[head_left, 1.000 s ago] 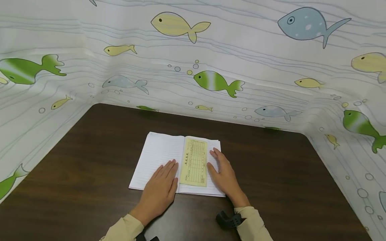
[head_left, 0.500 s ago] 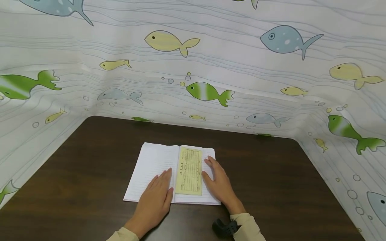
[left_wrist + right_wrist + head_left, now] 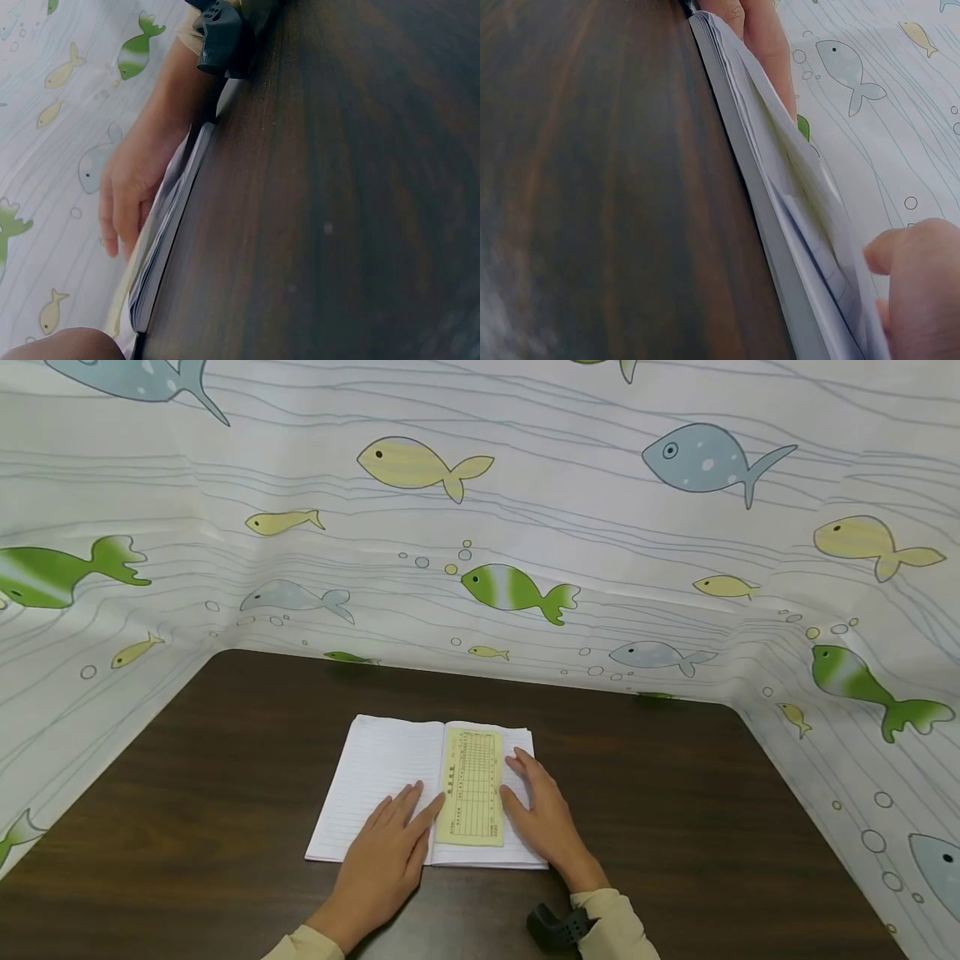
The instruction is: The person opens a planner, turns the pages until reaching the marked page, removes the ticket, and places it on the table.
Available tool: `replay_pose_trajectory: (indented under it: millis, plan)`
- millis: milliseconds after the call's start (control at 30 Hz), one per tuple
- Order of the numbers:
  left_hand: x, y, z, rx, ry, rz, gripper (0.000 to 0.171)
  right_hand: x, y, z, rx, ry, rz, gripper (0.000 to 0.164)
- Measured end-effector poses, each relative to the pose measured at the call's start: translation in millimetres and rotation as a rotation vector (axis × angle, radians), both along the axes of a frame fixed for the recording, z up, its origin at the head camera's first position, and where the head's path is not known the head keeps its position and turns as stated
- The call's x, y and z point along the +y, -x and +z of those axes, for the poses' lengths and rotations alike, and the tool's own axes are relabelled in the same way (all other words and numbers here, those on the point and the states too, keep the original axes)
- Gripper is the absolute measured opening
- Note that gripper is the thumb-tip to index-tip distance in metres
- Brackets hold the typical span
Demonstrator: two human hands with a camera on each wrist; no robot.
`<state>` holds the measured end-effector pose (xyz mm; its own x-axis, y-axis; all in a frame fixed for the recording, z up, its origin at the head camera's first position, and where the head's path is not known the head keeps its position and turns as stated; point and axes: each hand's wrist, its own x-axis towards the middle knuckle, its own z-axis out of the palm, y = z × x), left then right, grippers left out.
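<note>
An open lined notebook lies in the middle of the head view. On its right page is a yellow printed slip, set lengthwise beside the centre fold. My left hand rests on the left page with fingers extended, its index finger spread out to the slip's left edge. Over the right page is my right hand, fingers loosely bent and thumb by the slip's right edge. From the right wrist, the page edges look slightly lifted and fanned; part of my right hand shows at the lower right.
A dark wooden table extends around the notebook. White fabric walls printed with fish enclose its back and sides. A black wrist strap sits at my right cuff.
My left index finger has spread away from the other fingers, rightward to the slip's edge. The head view has tilted up, so everything sits lower. My right hand stays nearly the same.
</note>
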<state>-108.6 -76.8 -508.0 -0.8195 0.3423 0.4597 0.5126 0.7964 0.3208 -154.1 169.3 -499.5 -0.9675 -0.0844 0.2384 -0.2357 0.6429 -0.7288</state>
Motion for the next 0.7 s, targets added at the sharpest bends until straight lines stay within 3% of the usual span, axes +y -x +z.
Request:
replay_pose_trajectory:
  millis: [167, 467, 700]
  plan:
    - [-0.7, -0.3, 2.1, -0.028, -0.007, -0.006, 0.044, -1.0, 0.0, 1.0, -0.002, 0.028, 0.003, 0.061]
    - [-0.8, -1.1, 0.4, -0.025, -0.004, -0.009, 0.044, -1.5, 2.8, -2.8, 0.062, 0.209, 0.0, 0.055]
    - [0.0, -1.5, 1.3, -0.055, -0.002, 0.002, 0.044, -2.1, 2.2, -0.9, 0.086, 0.287, -0.029, 0.051]
